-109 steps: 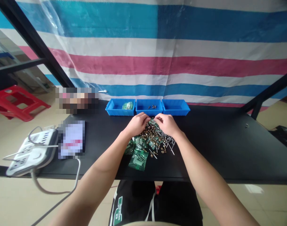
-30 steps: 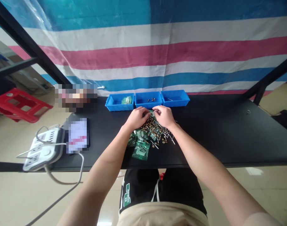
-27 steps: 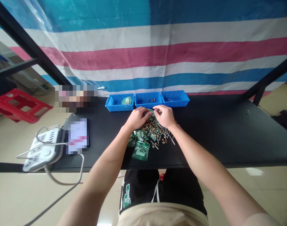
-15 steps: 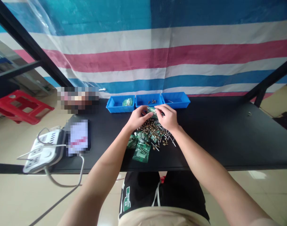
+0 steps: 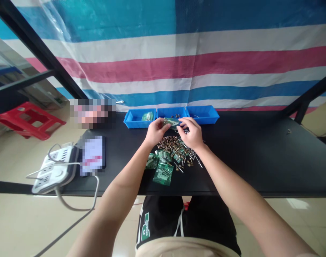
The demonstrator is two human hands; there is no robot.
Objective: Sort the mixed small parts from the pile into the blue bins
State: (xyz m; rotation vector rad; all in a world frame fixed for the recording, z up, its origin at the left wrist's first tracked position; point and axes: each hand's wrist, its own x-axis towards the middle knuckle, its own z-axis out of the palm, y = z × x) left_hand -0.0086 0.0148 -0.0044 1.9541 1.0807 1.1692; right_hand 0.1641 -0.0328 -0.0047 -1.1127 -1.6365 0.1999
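A small green plastic packet (image 5: 171, 122) with pale pieces inside is stretched between my two hands, just in front of the middle blue bin (image 5: 171, 111). My left hand (image 5: 155, 132) pinches its left end between thumb and fingers. At its right end, my right hand (image 5: 190, 132) grips the edge. Below them lies a pile of brass-coloured and silver screws (image 5: 173, 144), partly hidden by my right hand. More green packets lie at the near side of the pile, one of them a flat packet (image 5: 163, 174) closest to me.
The left blue bin (image 5: 134, 123) holds a green packet; the right blue bin (image 5: 205, 117) has a thin metal piece. At the left stand a white power strip (image 5: 55, 169) with cables and a blurred tablet (image 5: 92, 155). A red stool (image 5: 31, 119) stands beyond the black table (image 5: 259, 157).
The packet is lifted slightly off the pile and spread flatter between my hands, showing more of it. The whole view has shifted a little.
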